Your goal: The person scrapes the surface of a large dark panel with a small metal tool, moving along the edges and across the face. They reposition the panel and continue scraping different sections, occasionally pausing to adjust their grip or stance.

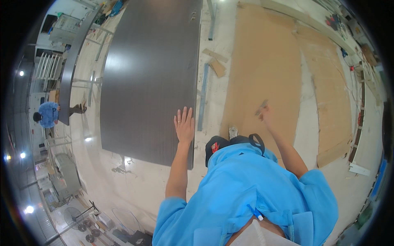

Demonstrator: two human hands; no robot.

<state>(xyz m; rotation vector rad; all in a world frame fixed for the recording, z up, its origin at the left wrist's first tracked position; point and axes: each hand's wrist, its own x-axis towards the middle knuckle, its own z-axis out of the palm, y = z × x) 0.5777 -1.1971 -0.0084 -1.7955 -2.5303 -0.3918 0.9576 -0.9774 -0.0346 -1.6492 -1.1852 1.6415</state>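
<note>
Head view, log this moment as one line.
left hand: palm-down on dark wood-grain panel | right hand: holding thin grey tool | brown cardboard sheet: on floor

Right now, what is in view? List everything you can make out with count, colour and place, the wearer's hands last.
Large panel: one, dark brown-grey, left of the wearer
Small tool: one, greyish, in the right hand
Farther panel: one, dark, far left
Co-worker: one, blue top, beside the farther panel
Metal bars: several, grey, along the large panel's sides
Cardboard sheets: two, brown, floor at right
Fan: one, grey, lower left
Lights: several, white, far left
Shirt: one, blue, on the wearer
Left hand: one, bare, spread on the large panel
Right hand: one, bare, above cardboard
</note>
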